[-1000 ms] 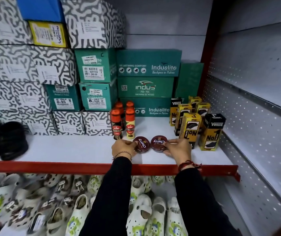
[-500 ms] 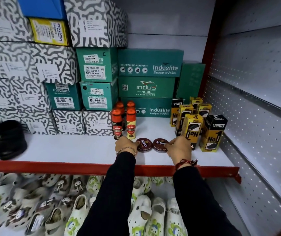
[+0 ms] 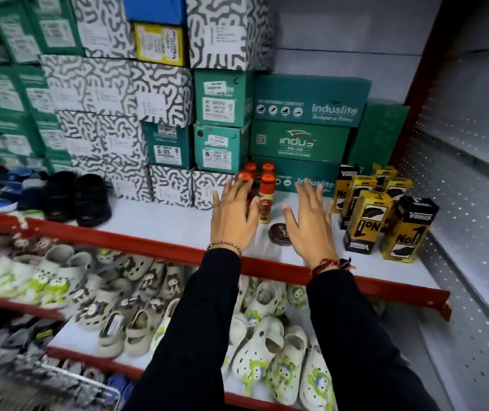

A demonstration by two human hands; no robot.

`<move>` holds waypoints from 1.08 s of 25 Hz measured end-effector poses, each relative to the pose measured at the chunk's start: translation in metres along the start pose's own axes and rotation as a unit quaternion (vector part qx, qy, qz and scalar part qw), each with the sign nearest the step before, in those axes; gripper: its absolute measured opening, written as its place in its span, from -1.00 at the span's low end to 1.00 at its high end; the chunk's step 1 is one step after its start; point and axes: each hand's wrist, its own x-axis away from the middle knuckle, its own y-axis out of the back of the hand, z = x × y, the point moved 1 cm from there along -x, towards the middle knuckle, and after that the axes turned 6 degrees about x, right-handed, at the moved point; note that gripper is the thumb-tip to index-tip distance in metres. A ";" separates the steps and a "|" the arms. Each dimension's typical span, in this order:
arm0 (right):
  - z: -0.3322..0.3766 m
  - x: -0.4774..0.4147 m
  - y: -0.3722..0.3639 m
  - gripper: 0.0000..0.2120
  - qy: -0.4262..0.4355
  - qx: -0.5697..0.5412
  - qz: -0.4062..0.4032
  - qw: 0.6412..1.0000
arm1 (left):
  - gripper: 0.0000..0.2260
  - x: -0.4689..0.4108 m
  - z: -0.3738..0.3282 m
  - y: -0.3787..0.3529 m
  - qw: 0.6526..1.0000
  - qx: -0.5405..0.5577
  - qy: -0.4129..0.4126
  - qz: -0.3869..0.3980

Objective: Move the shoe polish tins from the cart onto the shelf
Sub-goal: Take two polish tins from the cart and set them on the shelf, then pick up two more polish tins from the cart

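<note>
A round dark-brown shoe polish tin (image 3: 280,234) lay flat on the white shelf with its red front lip (image 3: 154,232), between the two hands. The left hand (image 3: 233,216) hovered just left of the tin, fingers (image 3: 228,189) spread and holding nothing. The right hand (image 3: 311,223) partly covered the tin, fingers likewise spread. Red-capped polish bottles (image 3: 267,192) stood behind the tin; yellow-and-black cartons (image 3: 366,221) stood right of it.

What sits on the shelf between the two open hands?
In the head view, one dark shoe polish tin lies flat between the left hand and right hand, with an orange-capped bottle standing behind it.
</note>
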 end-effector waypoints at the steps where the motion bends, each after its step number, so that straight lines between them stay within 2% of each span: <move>1: 0.012 0.002 -0.003 -0.41 0.022 0.004 -0.003 1.000 | -0.54 0.006 0.005 0.011 1.000 -0.020 -0.008 -0.014; 4: 0.052 0.007 -0.012 -0.40 0.079 -0.021 -0.002 0.997 | -0.53 0.025 0.025 0.048 0.997 -0.048 0.003 -0.062; 8: 0.112 0.027 -0.041 -0.41 0.142 -0.060 0.024 0.988 | -0.54 0.064 0.060 0.097 0.987 -0.090 0.067 -0.111; 15: 0.231 0.106 -0.120 -0.44 0.268 -0.144 0.164 0.938 | -0.55 0.181 0.150 0.180 0.944 -0.140 0.239 -0.178; 18: 0.273 0.152 -0.158 -0.44 0.326 -0.160 0.239 0.901 | -0.56 0.242 0.191 0.201 0.912 -0.131 0.327 -0.209; 20: 0.296 0.185 -0.188 -0.45 0.362 -0.159 0.302 0.868 | -0.57 0.284 0.220 0.210 0.881 -0.105 0.396 -0.235; 23: 0.316 0.233 -0.237 -0.47 0.398 -0.147 0.402 0.811 | -0.59 0.342 0.261 0.210 0.814 0.006 0.500 -0.294; 27: 0.320 0.296 -0.316 -0.52 0.385 -0.069 0.537 0.747 | -0.62 0.411 0.318 0.184 0.670 0.141 0.638 -0.353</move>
